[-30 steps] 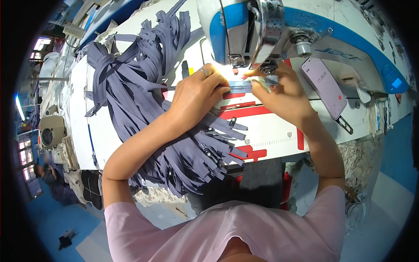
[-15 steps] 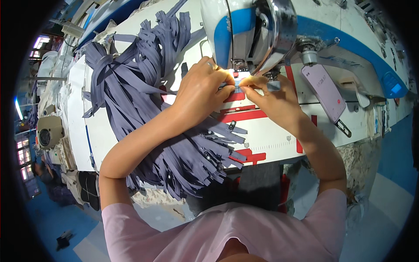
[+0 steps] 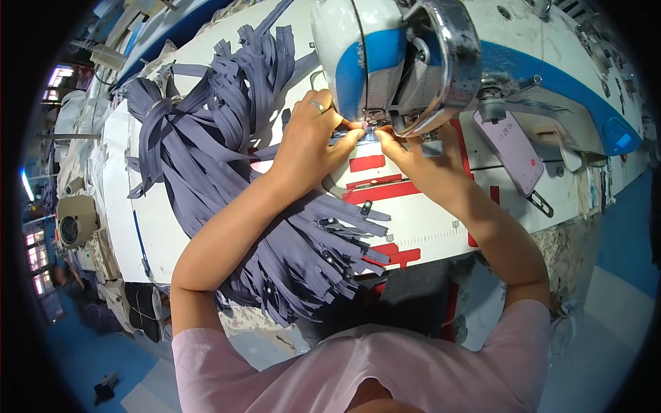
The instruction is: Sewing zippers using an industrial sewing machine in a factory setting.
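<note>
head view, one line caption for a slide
Both hands, left hand and right hand, pinch a grey zipper under the sewing machine.

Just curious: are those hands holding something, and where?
Both hands, left and right, pinch a small blue-grey strip at its ends under the sewing machine head.

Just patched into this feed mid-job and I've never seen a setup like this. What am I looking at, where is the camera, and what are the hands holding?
The view comes from a fisheye camera on the person's head, looking down, so straight edges bend. The left hand and right hand pinch a small blue-grey fabric piece under the head of a white and blue sewing machine. A big pile of grey-purple zipper strips covers the white table on the left. A phone lies to the right.
</note>
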### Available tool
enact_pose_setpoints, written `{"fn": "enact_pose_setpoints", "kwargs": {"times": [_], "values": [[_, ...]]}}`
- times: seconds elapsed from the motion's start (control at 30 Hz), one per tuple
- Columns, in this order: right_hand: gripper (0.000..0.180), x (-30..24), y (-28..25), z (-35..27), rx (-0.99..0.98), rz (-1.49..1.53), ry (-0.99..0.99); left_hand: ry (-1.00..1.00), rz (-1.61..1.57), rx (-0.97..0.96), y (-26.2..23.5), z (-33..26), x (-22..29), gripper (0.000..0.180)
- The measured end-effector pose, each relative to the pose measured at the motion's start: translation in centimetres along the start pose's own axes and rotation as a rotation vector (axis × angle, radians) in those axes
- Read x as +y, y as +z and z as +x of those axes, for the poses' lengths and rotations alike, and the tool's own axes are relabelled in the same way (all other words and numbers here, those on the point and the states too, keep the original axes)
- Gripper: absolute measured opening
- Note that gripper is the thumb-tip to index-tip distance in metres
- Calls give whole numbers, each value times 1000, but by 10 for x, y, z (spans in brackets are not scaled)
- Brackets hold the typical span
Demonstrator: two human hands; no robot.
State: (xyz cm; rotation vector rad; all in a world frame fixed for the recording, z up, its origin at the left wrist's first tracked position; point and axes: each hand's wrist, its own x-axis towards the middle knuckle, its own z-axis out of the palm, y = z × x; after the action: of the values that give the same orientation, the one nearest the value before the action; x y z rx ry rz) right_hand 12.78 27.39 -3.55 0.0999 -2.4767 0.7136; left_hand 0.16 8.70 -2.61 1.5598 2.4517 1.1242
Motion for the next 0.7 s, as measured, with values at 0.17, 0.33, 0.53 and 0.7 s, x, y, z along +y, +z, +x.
{"fn": "enact_pose_setpoints", "kwargs": {"times": [0.17,0.33,0.53,0.7], "values": [[14,-7,-5,5,-34,25,41,15,-1,-15,-3,1,-3,23],[13,0,-5,8,39,18,-49,88,-3,-8,-6,6,-6,28],[15,6,0,5,-94,-114,-99,48,-32,7,-7,1,-8,30],[35,43,10,-33,-35,-863,-421,96,-31,26,-2,9,-1,29]]}}
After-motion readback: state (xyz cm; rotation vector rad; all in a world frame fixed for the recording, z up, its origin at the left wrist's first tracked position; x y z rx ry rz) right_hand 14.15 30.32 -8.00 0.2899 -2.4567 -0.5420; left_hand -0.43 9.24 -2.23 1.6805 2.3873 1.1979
